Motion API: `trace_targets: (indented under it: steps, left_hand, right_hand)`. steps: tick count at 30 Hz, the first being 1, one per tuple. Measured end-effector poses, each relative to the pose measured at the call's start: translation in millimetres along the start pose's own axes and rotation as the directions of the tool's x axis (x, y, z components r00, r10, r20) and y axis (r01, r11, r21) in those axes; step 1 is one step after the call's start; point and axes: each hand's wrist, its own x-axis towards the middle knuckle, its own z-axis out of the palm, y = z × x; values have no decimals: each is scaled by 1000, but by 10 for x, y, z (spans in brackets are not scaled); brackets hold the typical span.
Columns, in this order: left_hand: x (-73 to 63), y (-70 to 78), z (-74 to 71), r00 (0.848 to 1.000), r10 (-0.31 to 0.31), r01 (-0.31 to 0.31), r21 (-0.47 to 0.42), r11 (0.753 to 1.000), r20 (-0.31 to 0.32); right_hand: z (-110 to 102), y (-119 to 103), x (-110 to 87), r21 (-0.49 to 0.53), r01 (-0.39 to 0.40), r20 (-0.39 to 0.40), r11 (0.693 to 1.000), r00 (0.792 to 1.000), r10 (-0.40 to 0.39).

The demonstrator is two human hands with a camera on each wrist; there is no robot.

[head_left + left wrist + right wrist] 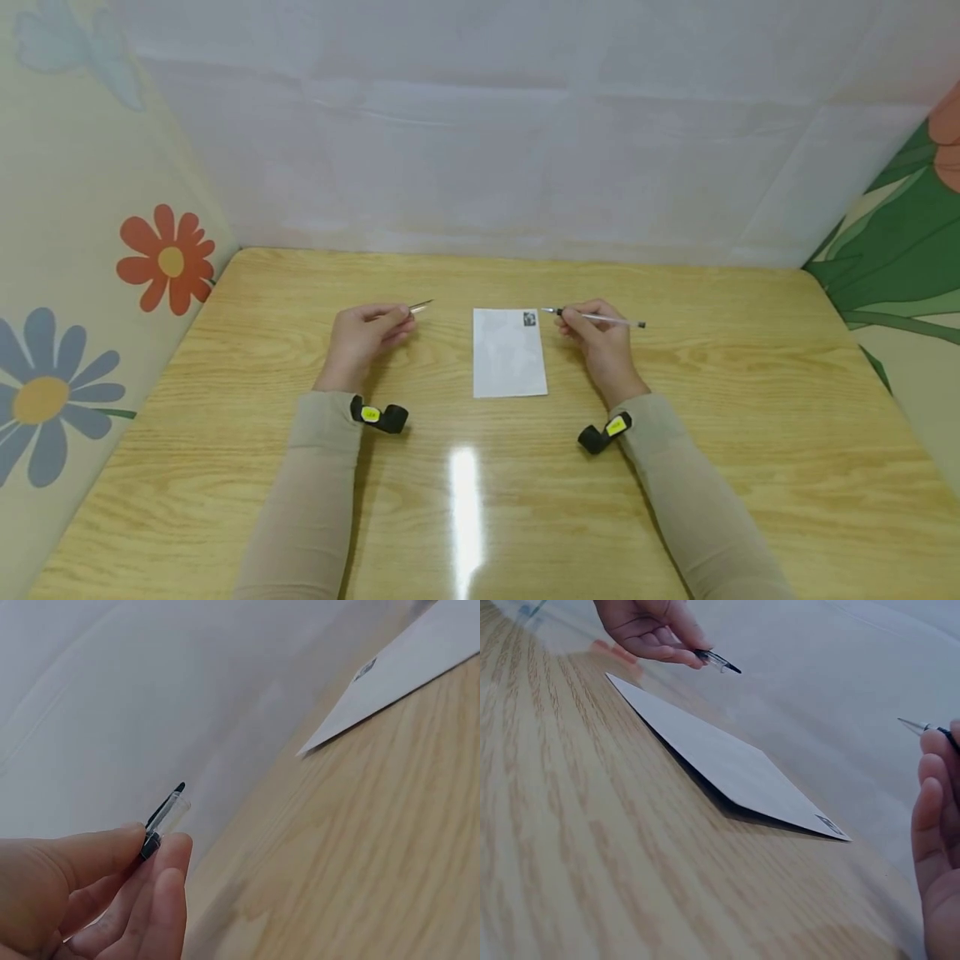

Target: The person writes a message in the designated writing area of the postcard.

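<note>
Between thumb and fingers my left hand (369, 335) pinches a clear pen cap (166, 817) with a dark clip, its open end pointing away from the fingers. On the other side, my right hand (600, 342) grips an uncapped pen (611, 319), its metal tip toward the left and its dark end toward the right. A white envelope or card (508, 358) lies on the table between the two hands, touched by neither. It bears a small dark stamp-like picture (529, 318) in its upper right corner. In the right wrist view the pen tip (913, 724) is bare.
Everything rests over a wood-grain table (225, 467). A pale cloth or sheet (480, 167) hangs behind its back edge. Flower-painted walls (67, 250) stand at the sides. Each wrist carries a black camera mount (393, 418) with a yellow label.
</note>
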Motion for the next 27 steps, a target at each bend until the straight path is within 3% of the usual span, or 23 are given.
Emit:
trace_targets:
  steps: [15, 27]
  left_hand:
    - [8, -12, -103, 996, 45, -37, 99, 994, -75]
    - [-1, -14, -149, 995, 67, -52, 201, 978, -69]
  right_hand:
    - [10, 15, 10, -16, 1, -5, 1000, 1000, -1]
    - [-11, 38, 16, 1, 2, -8, 1000, 1000, -2]
